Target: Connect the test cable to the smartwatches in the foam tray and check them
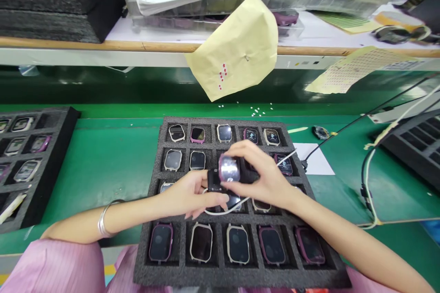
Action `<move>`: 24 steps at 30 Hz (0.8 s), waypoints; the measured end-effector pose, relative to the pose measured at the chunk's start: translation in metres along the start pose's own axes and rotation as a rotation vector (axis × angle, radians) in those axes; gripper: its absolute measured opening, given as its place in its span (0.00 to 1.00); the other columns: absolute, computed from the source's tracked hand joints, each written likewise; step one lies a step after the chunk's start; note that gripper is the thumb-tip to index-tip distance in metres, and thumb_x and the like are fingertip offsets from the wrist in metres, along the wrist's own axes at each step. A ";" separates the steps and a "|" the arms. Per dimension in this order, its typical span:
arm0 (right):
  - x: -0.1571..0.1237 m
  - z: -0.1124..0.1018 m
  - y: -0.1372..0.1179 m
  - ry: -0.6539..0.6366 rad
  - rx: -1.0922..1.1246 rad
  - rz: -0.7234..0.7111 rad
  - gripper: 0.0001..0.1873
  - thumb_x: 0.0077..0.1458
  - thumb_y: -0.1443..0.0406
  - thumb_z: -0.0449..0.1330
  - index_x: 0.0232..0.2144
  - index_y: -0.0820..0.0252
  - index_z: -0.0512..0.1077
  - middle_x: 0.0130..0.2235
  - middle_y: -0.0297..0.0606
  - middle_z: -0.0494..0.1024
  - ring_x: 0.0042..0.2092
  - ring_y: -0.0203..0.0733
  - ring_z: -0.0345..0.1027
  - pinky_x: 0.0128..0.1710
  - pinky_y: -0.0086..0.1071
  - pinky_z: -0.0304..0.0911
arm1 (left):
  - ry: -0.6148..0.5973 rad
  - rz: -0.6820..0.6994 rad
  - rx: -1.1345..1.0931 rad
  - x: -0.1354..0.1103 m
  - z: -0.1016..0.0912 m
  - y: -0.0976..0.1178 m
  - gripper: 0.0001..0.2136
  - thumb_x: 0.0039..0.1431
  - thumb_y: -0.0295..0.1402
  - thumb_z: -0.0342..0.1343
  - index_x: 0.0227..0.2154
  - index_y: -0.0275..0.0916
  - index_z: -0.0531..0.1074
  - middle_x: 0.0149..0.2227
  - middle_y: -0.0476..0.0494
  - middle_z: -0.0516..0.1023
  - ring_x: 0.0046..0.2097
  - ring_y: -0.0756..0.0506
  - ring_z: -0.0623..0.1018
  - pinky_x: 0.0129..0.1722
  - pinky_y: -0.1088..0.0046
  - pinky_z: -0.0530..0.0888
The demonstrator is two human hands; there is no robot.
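Between thumb and fingers, my right hand (266,176) pinches a purple-rimmed smartwatch case (229,168), its shiny face catching the light. My left hand (199,194) grips a small black square block with metal contacts, which looks like a charger (214,179), with a white cable (220,213) running beneath it. The watch is right beside the block; whether they touch I cannot tell. Under both hands lies a black foam tray (165,277), where strapless watch cases in purple and pale frames sit in separate compartments. My hands hide some of the middle compartments.
Another foam tray (57,169) with watches stands at left, and a slotted black tray (412,137) at right. Black and white cables (366,192) hang on the right. A yellow paper (240,48) droops from the shelf edge (137,57). White paper (314,159) lies beside the middle tray.
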State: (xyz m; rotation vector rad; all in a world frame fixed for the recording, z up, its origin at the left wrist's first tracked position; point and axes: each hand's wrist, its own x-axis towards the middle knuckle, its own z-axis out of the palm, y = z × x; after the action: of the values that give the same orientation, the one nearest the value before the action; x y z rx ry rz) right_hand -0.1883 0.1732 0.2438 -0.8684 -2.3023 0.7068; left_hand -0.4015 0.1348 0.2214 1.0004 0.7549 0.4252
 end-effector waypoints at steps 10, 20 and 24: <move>0.013 0.004 0.004 -0.141 -0.435 -0.032 0.17 0.57 0.63 0.64 0.47 0.65 0.73 0.52 0.54 0.71 0.53 0.58 0.64 0.50 0.50 0.62 | -0.202 -0.117 -0.046 -0.018 -0.005 -0.002 0.10 0.55 0.31 0.60 0.38 0.35 0.67 0.38 0.43 0.78 0.20 0.57 0.71 0.14 0.85 0.67; 0.080 0.032 -0.018 -0.500 -0.712 -0.202 0.14 0.50 0.61 0.69 0.31 0.71 0.78 0.45 0.54 0.73 0.46 0.58 0.65 0.42 0.45 0.63 | -0.094 -0.086 -0.040 -0.033 -0.016 -0.005 0.11 0.56 0.34 0.60 0.37 0.33 0.68 0.38 0.41 0.77 0.21 0.57 0.70 0.15 0.85 0.67; 0.081 0.027 -0.009 -0.486 -0.601 -0.176 0.15 0.48 0.61 0.71 0.33 0.70 0.77 0.48 0.53 0.71 0.47 0.57 0.66 0.43 0.46 0.64 | -0.083 -0.076 -0.091 -0.032 -0.017 -0.007 0.12 0.55 0.34 0.61 0.39 0.34 0.68 0.39 0.40 0.78 0.21 0.56 0.72 0.16 0.83 0.69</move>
State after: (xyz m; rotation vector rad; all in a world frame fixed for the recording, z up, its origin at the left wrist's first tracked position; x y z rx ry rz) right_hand -0.2598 0.2176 0.2569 -0.7833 -3.0640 0.1399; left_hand -0.4358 0.1205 0.2215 0.8962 0.6901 0.3474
